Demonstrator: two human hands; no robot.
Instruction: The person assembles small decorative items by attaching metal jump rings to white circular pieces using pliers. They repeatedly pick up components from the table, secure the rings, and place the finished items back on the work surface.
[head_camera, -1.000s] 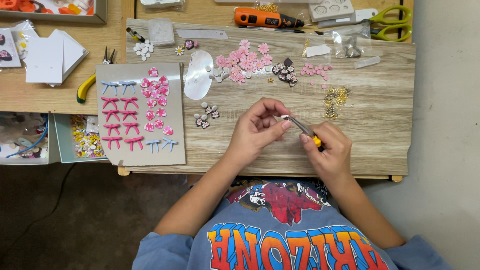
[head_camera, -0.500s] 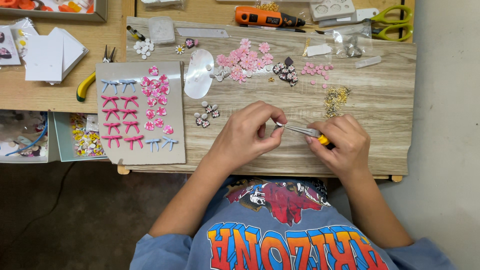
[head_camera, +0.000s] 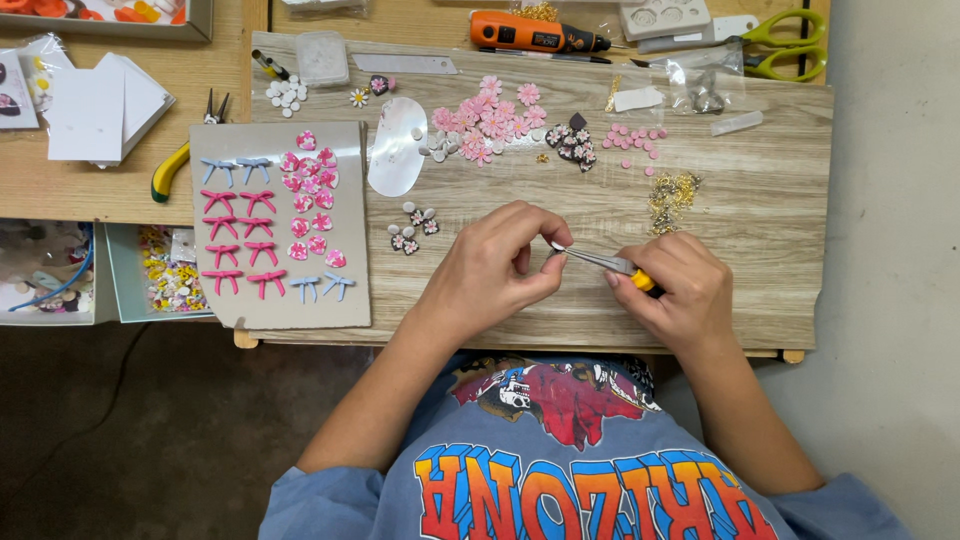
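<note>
On the table (head_camera: 760, 250), the left hand (head_camera: 495, 265) has closed its fingers round a hidden piece; the right hand (head_camera: 675, 295) still grips pliers (head_camera: 600, 261).

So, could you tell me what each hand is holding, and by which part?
The right hand grips small pliers by the handle; the left hand pinches something at their tip, too small to identify.
</note>
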